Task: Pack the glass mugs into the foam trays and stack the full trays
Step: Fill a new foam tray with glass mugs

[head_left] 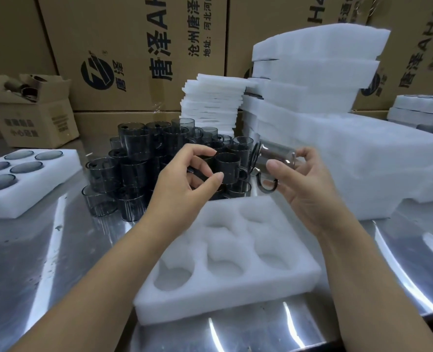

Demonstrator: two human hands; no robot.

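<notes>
Cardboard cartons [134, 47] with printed logos wall off the back. Steel bench [45, 250] carries everything else.

Right side: tall stack of white foam trays [311, 72], dark rims showing in the gaps between layers, sitting on more bulk foam [362, 161]. Beside it at centre is a stack of thin foam sheets [212, 102]. At the far right edge are more stacked trays [418, 110] with grey glass visible in the top one.

Empty foam tray [210, 298] nearest the person: six round pockets, two rows of three, all vacant.

Filled tray [45, 189] on the left, partly out of frame: five pockets visible, each with a grey glass round in it.

Small open carton [32, 118] back left holds dark items I can't identify.

Pile of smoked glass mugs [124, 171] mid-bench, stacked two to three high, loose, just behind the empty tray.

Right hand [309, 189] is above the tray's far right corner. Its thumb and fingers [273, 164] are clamped on one glass mug [277, 153], which is held on its side with the handle pointing down.

Left hand [185, 181] is in front of the pile with its fingers curled in a C, thumb and index apart. I can't tell if it has hold of a mug.
</notes>
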